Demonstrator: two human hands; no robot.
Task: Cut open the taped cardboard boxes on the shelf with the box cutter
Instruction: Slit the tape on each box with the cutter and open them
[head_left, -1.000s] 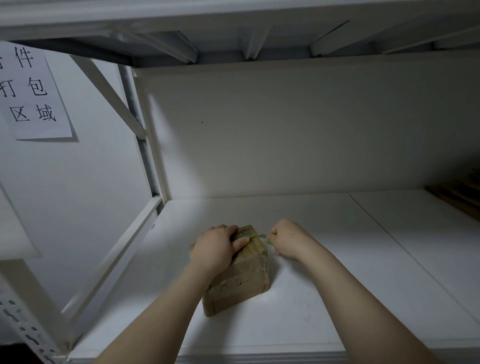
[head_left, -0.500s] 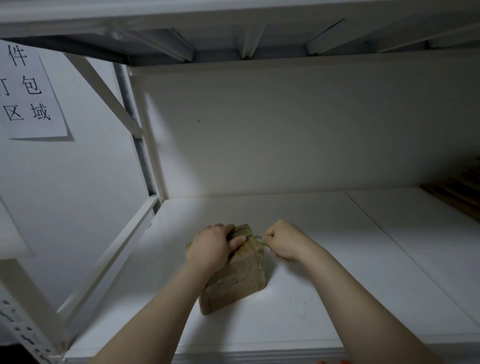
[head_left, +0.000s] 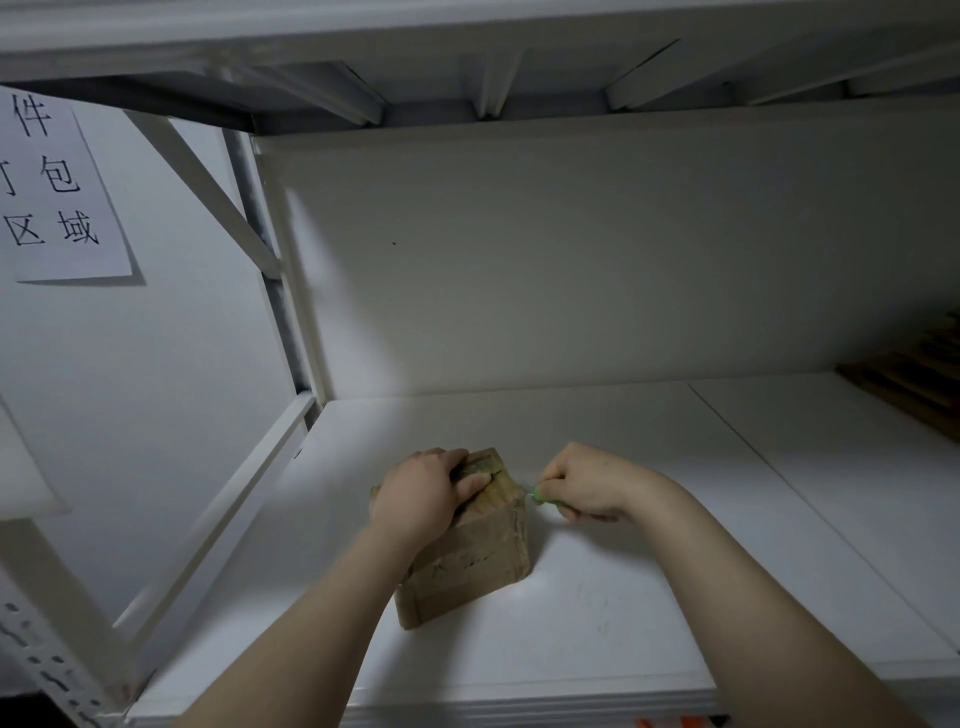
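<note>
1. Broadly, the white shelf (head_left: 649, 597) takes up most of the view. Its bare board runs well off to the right of the right hand's fingers and back to the back panel (head_left: 571, 270) beyond both hands.
2. The slanted brace (head_left: 208, 176) and the upright stand to the left, well apart from the left hand's fingers. A paper sign (head_left: 57, 192) hangs further left, and a wooden stack (head_left: 909, 384) lies far out to the right.
3. The cardboard box (head_left: 467, 566) stands on the board under the left hand and just left of the right hand's fingers. It is turned a little, so its long side runs from near-left to far-right, and one taped face looks toward the person.
4. The left hand (head_left: 421, 501) grips the top of the box, fingers curled over the far side and thumb (head_left: 475, 483) pressed on the top face.
5. The right hand (head_left: 587, 480) is closed in a fist round the box cutter (head_left: 541, 498). Only the green tip shows, pointing left from the fingers at the box's upper right edge.
6. The tip is touching or just beside that edge. Whether the blade is in the tape cannot be told.
7. My reading is that the cut turns on the tape lying leftward of the tip, toward the left thumb, so the stroke must stop short of it.
8. Open room for pulling the cutter lies rightward and toward the front edge.
</note>
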